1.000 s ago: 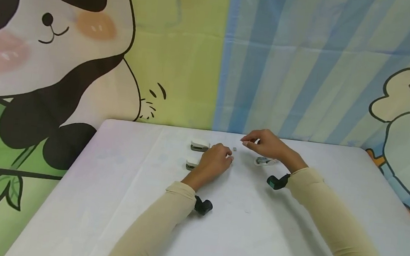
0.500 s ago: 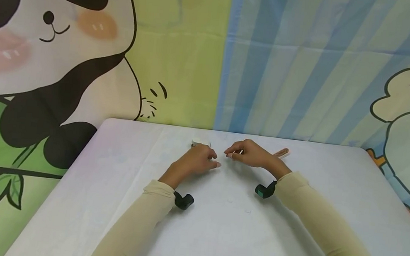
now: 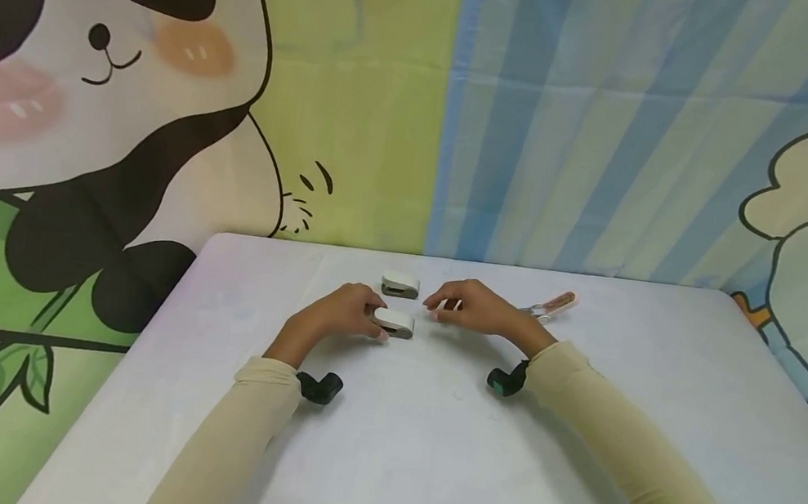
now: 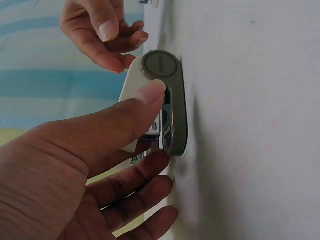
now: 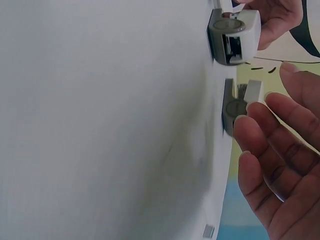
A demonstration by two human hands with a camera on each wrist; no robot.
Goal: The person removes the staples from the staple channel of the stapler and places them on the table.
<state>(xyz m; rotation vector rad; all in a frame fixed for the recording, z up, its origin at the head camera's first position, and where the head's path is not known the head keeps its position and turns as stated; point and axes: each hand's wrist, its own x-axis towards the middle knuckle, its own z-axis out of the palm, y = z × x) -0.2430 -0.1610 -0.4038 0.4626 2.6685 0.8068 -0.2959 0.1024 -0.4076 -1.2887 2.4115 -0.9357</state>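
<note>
Two small white-and-grey staplers lie on the white table, the far stapler (image 3: 400, 287) behind the near stapler (image 3: 396, 325). My left hand (image 3: 341, 315) holds the near stapler by its left end. In the left wrist view, the thumb of the left hand (image 4: 95, 145) lies along the side of the held stapler (image 4: 165, 100), with the fingers on its other side. My right hand (image 3: 475, 307) hovers just right of both staplers, holding nothing. Its fingers are loosely bent in the right wrist view, where the right hand (image 5: 285, 155) partly covers the far stapler (image 5: 231, 107).
An orange-handled tool (image 3: 557, 303) with a metallic part lies behind the right forearm, partly hidden. A tiny grey piece (image 5: 208, 231) rests on the table (image 5: 100, 125) in the right wrist view. A printed cloth (image 3: 520, 133) hangs behind the table's far edge.
My left hand has moved left from between the staplers and the right hand, and now holds the near stapler. The right hand has shifted left and lower, uncovering the orange-handled tool.
</note>
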